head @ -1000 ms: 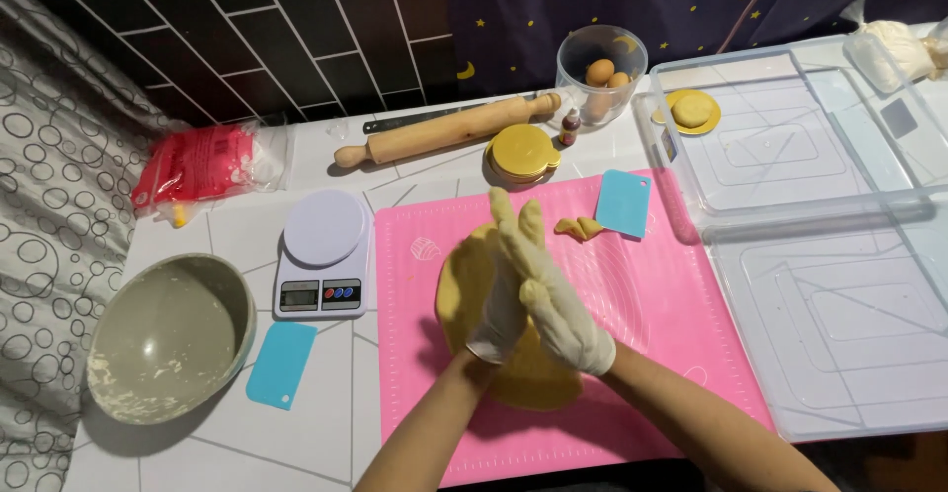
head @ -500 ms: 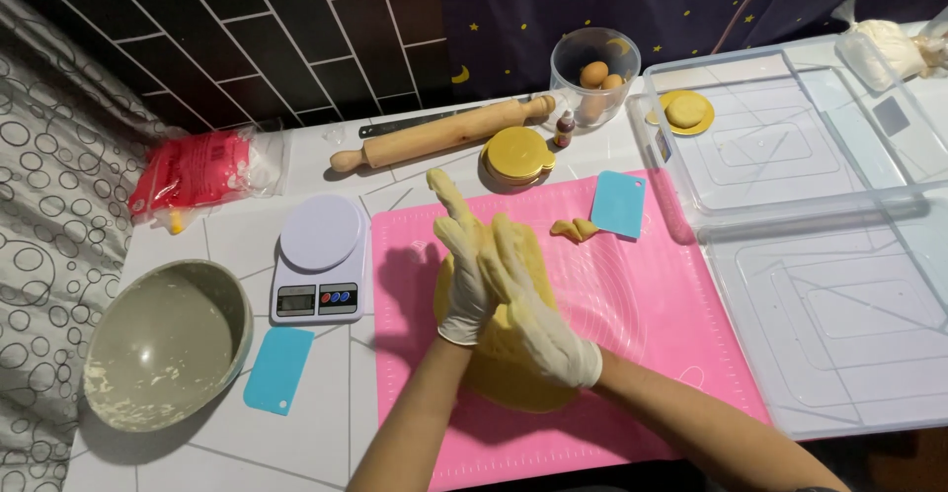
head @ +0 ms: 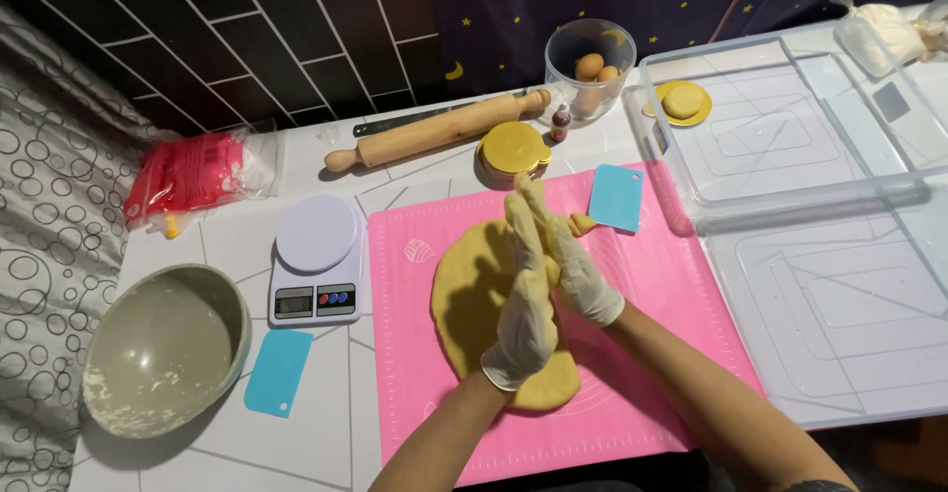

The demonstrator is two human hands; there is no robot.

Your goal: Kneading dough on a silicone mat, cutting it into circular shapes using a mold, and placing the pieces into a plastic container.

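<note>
A red plastic package [head: 188,173] lies on the counter [head: 326,433] far out to the left of the hands [head: 543,275] and a little beyond them, crumpled, with a clear, whitish end toward the wall. A white kitchen scale [head: 316,263] sits just left of the hands; its small grey screen [head: 294,301] is on the near edge, with red and blue buttons beside it. Beyond the hands, near the jar of eggs [head: 591,75], stands a tiny bottle [head: 560,123] with a red label. Far right and beyond, a clear bag [head: 894,33] holds something pale.
</note>
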